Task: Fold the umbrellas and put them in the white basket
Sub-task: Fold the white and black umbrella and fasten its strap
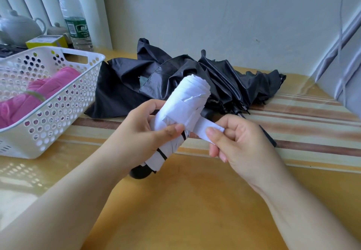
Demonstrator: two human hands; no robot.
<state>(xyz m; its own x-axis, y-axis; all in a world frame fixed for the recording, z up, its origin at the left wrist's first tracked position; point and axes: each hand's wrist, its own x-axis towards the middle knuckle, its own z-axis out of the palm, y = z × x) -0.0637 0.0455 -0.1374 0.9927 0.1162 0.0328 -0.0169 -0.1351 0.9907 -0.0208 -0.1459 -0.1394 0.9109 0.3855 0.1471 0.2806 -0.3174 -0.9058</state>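
Umbrellas, three. Pink one (39, 95): folded, lying in the white basket (64, 101) at left, partly screened by its perforated wall. White one (181, 112): rolled, held above the table (195, 200), left hand (140, 132) wrapped round its middle, right hand (238, 144) pinching the strap (207, 129) drawn out to the right. Advice: keep the roll squeezed, pull the strap taut round it, press the fastener home. Fastener not visible; handle (139, 172) mostly hidden under the left wrist. Black one (156, 77): unfolded heap behind, shaft largely concealed.
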